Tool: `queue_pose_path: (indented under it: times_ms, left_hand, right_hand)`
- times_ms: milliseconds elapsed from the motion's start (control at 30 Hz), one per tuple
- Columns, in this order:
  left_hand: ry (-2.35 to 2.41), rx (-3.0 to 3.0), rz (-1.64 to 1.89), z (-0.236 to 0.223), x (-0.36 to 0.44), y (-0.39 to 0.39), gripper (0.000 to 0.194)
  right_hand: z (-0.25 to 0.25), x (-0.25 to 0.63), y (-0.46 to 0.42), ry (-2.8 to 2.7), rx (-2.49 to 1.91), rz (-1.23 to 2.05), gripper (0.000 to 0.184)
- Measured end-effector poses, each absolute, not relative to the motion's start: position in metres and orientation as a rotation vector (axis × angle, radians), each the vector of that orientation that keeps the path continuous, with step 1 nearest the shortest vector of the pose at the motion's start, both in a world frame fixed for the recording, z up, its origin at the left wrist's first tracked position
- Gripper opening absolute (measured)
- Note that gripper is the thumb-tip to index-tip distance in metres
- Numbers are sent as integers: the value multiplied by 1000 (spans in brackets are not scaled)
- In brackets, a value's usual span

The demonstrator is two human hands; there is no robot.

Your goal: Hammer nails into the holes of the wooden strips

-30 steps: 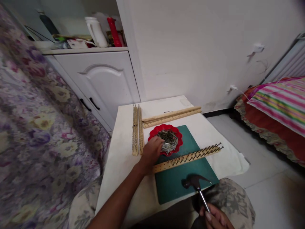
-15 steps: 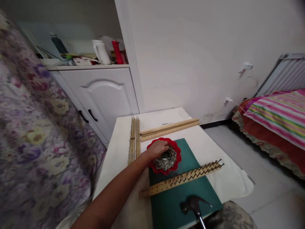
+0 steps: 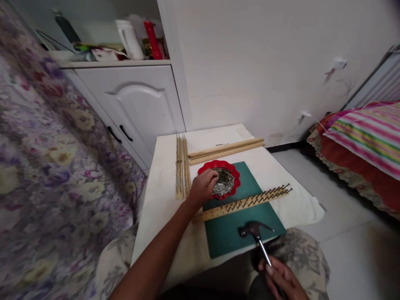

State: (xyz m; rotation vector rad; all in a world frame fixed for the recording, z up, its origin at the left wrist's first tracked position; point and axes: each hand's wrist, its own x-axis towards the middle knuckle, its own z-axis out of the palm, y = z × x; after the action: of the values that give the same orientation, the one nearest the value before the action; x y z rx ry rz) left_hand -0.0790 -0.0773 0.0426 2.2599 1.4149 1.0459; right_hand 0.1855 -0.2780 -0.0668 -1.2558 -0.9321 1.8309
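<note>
Two bare hands work over a white-covered desk. The left arm slants in from the lower left, its forearm angled away from the body and toward the right, so that the left hand lies palm down over the near-left rim of a red, scallop-edged round bowl full of loose metal nails. Its fingers are bent and bunched at the nails; whether they are clamped on one cannot be told.

The right hand, low at the right in front of the body, has its fingers wrapped round the handle of a claw hammer with a dark head and silvery shaft. The shaft points away and to the left; the head lies crosswise above the near part of a green rectangular board, claw to the right, striking face to the left.

Across the board, beyond the hammer, lies a long light-wood strip with drilled holes. Its long axis runs from near left to far right. Slanting nails fill its middle and right stretch, their heads leaning to the far right; bare holes show at its left end.
</note>
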Motion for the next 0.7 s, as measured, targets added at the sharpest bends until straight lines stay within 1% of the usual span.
queue_pose_path:
  times_ms: [100, 233, 400, 533, 700]
  left_hand:
    - [1498, 1861, 1210, 31, -80, -125, 13]
    - [1518, 1575, 1203, 7, -73, -162, 14]
    - [1561, 1591, 1184, -9, -57, -167, 12]
    - [1577, 1650, 1173, -14, -52, -167, 11]
    - [1587, 1725, 1148, -18, -50, -169, 10]
  right_hand:
    - [-69, 185, -278, -934, -1188, 1856, 37]
    - [-70, 186, -274, -953, -1145, 1845, 31]
    - [-68, 188, -277, -947, -1161, 1815, 28]
    - [-69, 189, -277, -949, -1149, 1798, 24]
    - [-70, 190, -278, -957, -1137, 1802, 23]
